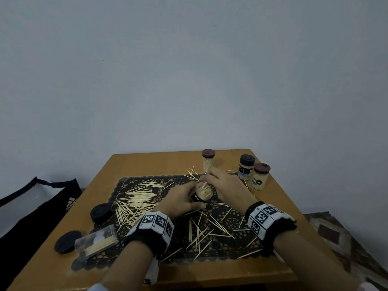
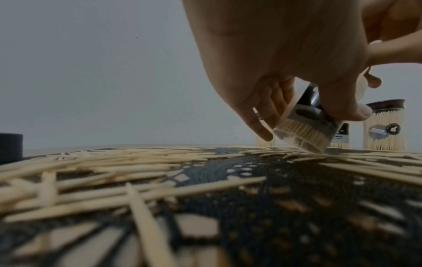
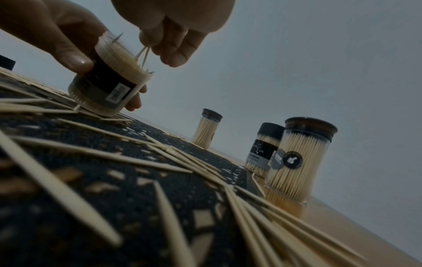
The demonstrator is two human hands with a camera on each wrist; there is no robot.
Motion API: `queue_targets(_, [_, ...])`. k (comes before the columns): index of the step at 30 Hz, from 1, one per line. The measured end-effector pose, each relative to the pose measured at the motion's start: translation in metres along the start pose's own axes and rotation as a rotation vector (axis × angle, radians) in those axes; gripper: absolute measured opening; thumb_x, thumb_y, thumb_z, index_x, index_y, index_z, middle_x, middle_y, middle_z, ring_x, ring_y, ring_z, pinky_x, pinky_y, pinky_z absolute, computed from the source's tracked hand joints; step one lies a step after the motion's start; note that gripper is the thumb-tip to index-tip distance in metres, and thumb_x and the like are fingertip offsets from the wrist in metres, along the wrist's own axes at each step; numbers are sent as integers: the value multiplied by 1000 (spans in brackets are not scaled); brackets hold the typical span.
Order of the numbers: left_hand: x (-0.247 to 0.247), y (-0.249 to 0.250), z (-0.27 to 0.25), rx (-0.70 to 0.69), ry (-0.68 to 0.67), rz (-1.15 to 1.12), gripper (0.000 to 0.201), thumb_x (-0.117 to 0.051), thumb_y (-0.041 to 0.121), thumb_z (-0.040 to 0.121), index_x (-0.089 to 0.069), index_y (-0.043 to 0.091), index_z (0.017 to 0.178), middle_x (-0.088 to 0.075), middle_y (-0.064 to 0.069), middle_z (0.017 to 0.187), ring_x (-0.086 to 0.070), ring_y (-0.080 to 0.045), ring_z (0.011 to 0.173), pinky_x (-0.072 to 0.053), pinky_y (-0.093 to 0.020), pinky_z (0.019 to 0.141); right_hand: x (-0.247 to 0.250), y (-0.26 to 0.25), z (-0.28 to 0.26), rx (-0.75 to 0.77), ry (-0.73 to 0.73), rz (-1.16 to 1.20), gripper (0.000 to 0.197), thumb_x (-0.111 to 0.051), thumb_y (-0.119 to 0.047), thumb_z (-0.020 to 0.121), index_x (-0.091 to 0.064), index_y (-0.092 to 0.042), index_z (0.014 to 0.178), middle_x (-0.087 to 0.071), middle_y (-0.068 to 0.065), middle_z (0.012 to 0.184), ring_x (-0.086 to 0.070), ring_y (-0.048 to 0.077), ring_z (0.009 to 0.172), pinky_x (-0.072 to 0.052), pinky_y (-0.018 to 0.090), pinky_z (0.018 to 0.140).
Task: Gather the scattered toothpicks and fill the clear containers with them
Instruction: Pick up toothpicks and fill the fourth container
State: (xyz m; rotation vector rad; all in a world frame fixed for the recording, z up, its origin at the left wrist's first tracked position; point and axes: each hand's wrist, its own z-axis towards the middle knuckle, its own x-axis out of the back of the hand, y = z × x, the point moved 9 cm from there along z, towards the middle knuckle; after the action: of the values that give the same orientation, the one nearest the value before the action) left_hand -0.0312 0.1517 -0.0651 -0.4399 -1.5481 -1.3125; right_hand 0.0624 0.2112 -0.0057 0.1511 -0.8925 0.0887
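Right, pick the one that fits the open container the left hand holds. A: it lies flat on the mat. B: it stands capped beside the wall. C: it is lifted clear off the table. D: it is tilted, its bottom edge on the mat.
D: the left hand grips the open container tilted, its lower edge resting on the mat, while the right hand feeds toothpicks into it.

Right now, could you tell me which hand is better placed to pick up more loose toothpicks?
Right hand: it only pinches a few toothpicks, while the left hand grips the open container.

The setting is a plain domestic room. Indicators: a small wooden surface point(image 1: 270, 198) against a bare grey wall point(image 1: 189, 70), a black lace mat point(image 1: 231, 223), and a sports bag point(image 1: 37, 206) alongside.
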Motion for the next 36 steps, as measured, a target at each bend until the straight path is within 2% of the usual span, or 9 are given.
queue_targets(4, [-1,3,-1,-22,-12,-15,59,-76,46,79,-54,15,125,-67,-3,103,-61,-19,89,-49,-33,81,8,-1,0,11,39,56,27,-52,-18,90,-58,-15,116,-65,0,95,-63,14,78,-49,22,52])
queue_targets(9, [-2,7,-3,-57,-19,-90,63,-78,47,77,-54,17,126,-68,1,106,-65,-17,91,-53,-40,85,12,2,-2,-8,85,23,40,-78,-11,77,-61,-18,113,-60,-6,86,-56,7,71,-31,10,56])
queue_targets(15, [1,8,-5,-91,17,-140,67,-76,52,76,-46,24,129,-69,1,108,-68,-18,90,-53,-43,85,-2,14,-2,-98,-27,170,41,-62,-8,89,-53,-17,128,-56,-1,113,-58,11,87,-50,20,68])
queue_targets(22, [6,-1,-3,-27,74,-128,67,-75,47,79,-42,23,131,-68,0,114,-65,-16,94,-51,-33,87,2,31,-6,-185,-20,63,19,-60,-16,92,-61,-16,111,-57,-5,108,-60,10,82,-51,24,59])
queue_targets(24, [11,-10,-4,38,130,-141,71,-74,46,80,-38,22,136,-66,0,119,-64,-15,99,-50,-32,90,-5,36,-9,-248,-134,1,20,-61,-30,91,-62,-21,109,-58,-7,104,-59,12,91,-47,24,63])
queue_targets(27, [19,-16,-6,95,214,-157,79,-70,48,83,-30,21,146,-65,-4,123,-62,-19,108,-48,-35,97,-42,48,-28,-356,-583,-63,48,-59,-64,81,-59,-26,111,-56,-8,104,-53,11,98,-37,28,67])
queue_targets(29, [21,-16,-7,92,235,-154,81,-66,47,87,-22,27,151,-68,-6,109,-65,-20,97,-50,-31,88,-53,53,-39,-402,-744,-35,64,-59,-73,74,-58,-26,117,-55,-6,109,-51,12,101,-34,29,69])
queue_targets(32, [22,-10,-9,46,225,-127,77,-62,47,90,-18,36,151,-65,0,77,-58,-12,65,-41,-18,60,-58,59,-51,-452,-838,104,76,-69,-70,67,-54,-28,129,-50,-6,114,-49,15,110,-43,33,81])
queue_targets(36, [23,-10,-7,47,222,-112,65,-64,44,90,-32,31,145,-68,-3,106,-64,-18,93,-50,-31,84,-52,66,-60,-476,-888,167,72,-79,-45,72,-52,-25,137,-45,-6,112,-46,17,115,-36,27,81])
